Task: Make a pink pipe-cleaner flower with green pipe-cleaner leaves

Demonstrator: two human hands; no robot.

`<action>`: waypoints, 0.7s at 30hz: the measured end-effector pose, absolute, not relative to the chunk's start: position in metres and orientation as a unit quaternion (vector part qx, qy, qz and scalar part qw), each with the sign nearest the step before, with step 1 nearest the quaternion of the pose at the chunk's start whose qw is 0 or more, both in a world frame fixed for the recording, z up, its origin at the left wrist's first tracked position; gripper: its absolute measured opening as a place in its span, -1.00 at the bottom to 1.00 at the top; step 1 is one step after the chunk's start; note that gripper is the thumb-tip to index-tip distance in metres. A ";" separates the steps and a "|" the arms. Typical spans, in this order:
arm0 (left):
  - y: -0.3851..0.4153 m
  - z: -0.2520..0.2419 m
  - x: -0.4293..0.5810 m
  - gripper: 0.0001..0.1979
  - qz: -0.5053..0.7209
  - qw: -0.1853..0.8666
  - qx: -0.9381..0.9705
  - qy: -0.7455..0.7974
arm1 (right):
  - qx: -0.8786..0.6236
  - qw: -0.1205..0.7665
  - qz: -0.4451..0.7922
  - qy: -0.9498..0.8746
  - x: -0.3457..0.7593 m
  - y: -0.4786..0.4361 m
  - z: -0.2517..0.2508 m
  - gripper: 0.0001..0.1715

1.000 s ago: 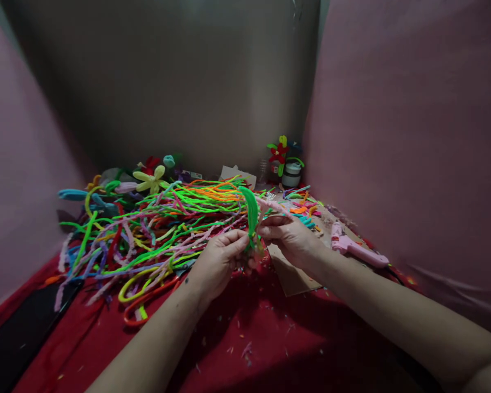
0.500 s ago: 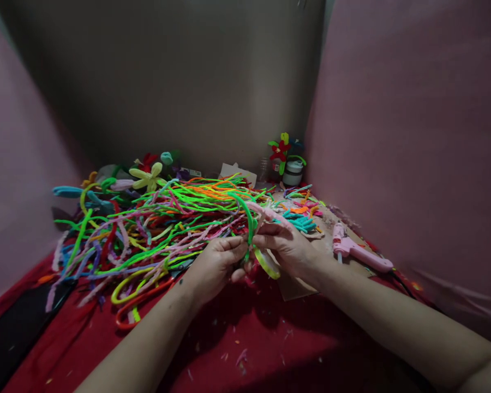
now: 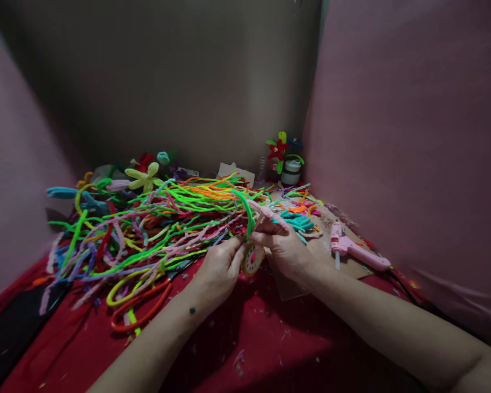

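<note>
Close together over the red cloth, my left hand [image 3: 219,268] and my right hand [image 3: 287,252] are both closed, fingertips nearly touching. A bent green pipe cleaner [image 3: 246,208] rises from the left fingertips. Along the top of the right hand lies a fuzzy pink pipe cleaner [image 3: 270,212], its lower end hidden by the fingers. Just below the fingertips hangs a small yellowish tape roll [image 3: 252,260], its holed face toward me. Exactly where the pieces join is hidden by the fingers.
A tangled heap of coloured pipe cleaners [image 3: 147,240] spreads left and behind. On the right, a pink glue gun [image 3: 358,250] lies on cardboard [image 3: 288,284]. Teal cut pieces [image 3: 298,221] sit near the right hand. Pipe-cleaner flowers [image 3: 278,150] and a lidded jar [image 3: 291,172] stand at the back.
The tape roll has swung left beneath the fingers and turned its face toward me. My left hand has rotated, its fingers now closer to the right hand.
</note>
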State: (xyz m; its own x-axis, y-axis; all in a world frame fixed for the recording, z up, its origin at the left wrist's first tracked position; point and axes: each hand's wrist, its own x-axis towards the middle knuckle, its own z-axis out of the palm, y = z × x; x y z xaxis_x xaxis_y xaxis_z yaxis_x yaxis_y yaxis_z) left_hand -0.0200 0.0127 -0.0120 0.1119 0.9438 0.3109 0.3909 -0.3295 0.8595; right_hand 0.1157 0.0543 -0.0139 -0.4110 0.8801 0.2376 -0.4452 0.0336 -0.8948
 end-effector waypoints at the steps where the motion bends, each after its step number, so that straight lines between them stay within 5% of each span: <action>1: 0.013 -0.012 -0.020 -0.87 0.450 0.305 0.680 0.492 | -0.211 0.506 0.659 -0.514 0.115 0.054 -0.014 -0.79; 6: 0.012 -0.017 -0.020 -0.84 0.426 0.216 0.726 0.495 | -0.219 0.502 0.666 -0.505 0.113 0.052 -0.017 -0.65; 12: 0.012 -0.018 -0.019 -0.84 0.406 0.120 0.749 0.509 | -0.281 0.471 0.624 -0.557 0.112 0.047 -0.023 -0.85; 21: 0.009 -0.015 -0.018 -0.83 0.427 0.117 0.741 0.505 | -0.253 0.437 0.514 -0.694 0.116 0.037 -0.006 -0.74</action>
State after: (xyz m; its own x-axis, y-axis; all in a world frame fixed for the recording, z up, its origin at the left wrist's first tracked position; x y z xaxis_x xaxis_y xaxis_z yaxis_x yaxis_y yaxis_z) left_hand -0.0181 0.0089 -0.0151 0.1251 0.8478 0.5154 0.6478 -0.4632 0.6048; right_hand 0.1161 0.0367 -0.0064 -0.4913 0.7992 0.3461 -0.0984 0.3439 -0.9338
